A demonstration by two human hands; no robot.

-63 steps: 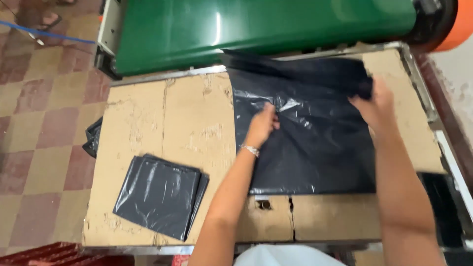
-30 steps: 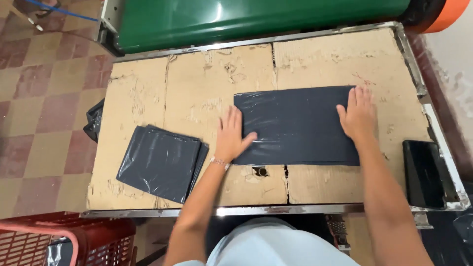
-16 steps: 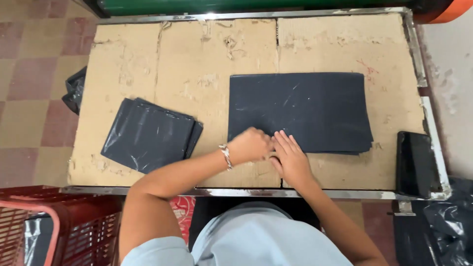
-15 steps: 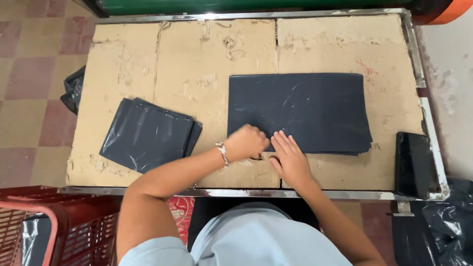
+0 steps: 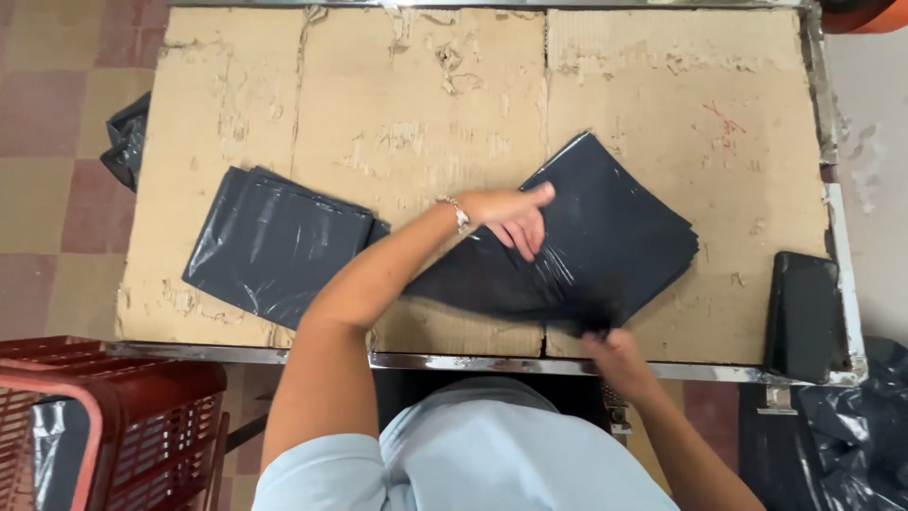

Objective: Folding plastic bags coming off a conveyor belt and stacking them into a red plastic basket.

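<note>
Fold progress: black bag (image 5: 605,237), flat a second ago, now lifts; right hand (image 5: 610,343) pinches its 6 o'clock corner, left hand (image 5: 515,216) presses open-fingered.

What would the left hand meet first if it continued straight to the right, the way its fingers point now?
The left hand already lies on the black bag. Going on, it would probably slide over the bag to its right edge, then over bare cardboard. The black slab seems to lie below that line.
</note>
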